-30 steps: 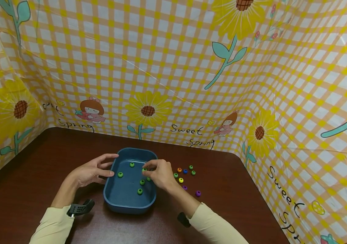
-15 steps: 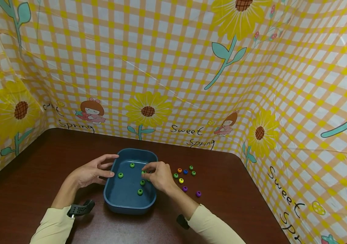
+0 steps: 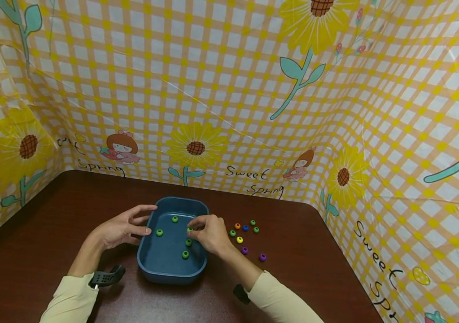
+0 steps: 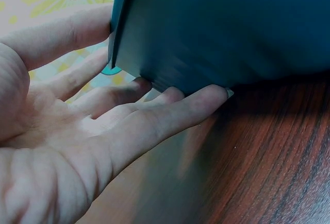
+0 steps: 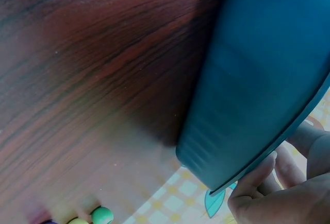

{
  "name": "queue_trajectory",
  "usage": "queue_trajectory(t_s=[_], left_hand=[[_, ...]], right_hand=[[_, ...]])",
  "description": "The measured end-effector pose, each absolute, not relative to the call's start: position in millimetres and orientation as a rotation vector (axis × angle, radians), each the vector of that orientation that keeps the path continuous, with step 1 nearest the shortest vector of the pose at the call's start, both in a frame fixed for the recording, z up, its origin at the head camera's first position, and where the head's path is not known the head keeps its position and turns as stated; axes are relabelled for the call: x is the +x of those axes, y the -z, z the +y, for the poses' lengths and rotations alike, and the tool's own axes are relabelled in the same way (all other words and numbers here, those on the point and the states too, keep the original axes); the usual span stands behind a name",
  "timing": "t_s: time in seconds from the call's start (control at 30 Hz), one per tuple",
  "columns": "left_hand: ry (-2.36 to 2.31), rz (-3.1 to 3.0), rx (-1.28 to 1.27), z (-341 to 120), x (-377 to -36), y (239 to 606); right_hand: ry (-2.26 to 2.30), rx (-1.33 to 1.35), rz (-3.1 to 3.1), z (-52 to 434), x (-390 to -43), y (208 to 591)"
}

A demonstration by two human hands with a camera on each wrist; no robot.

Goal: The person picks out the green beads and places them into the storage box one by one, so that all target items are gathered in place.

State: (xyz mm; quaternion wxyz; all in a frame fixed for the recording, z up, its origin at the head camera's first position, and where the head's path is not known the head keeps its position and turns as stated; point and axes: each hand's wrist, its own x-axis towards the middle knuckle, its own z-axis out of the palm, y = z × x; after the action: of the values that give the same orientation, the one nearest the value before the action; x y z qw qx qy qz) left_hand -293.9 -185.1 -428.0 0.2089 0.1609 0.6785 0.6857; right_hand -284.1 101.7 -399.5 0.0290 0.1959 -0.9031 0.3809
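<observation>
A checked yellow cloth with sunflowers walls in a dark wooden table on three sides, and at the table's centre sits a blue tray, the largest thing in play. The person's left hand lies at the tray's 9 o'clock side, fingers straight and spread, the fingertips touching its outer wall in the left wrist view. The right hand reaches over the 3 o'clock rim, fingers curled together as if pinching a green bead just inside; whether the bead is truly gripped or already lying on the tray floor cannot be told. Four more green beads rest in the tray, at about 12, 10, centre and 5 o'clock. Judged from this, the green beads are being gathered and the work looks past halfway: three green beads remain on the table at the tray's 3 o'clock, among an orange, a blue, a yellow and two purple beads. Cream sleeves cover both forearms, each carrying a dark wrist mount.
</observation>
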Motion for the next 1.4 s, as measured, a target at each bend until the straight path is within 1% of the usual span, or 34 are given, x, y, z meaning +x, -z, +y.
queue_trajectory(t_s=[1.4], left_hand=[[-1.908, 1.886, 0.440, -186.3, -295.5, 430.9]], right_hand=[[-1.223, 0.579, -2.809, 102.9, -283.1, 395.9]])
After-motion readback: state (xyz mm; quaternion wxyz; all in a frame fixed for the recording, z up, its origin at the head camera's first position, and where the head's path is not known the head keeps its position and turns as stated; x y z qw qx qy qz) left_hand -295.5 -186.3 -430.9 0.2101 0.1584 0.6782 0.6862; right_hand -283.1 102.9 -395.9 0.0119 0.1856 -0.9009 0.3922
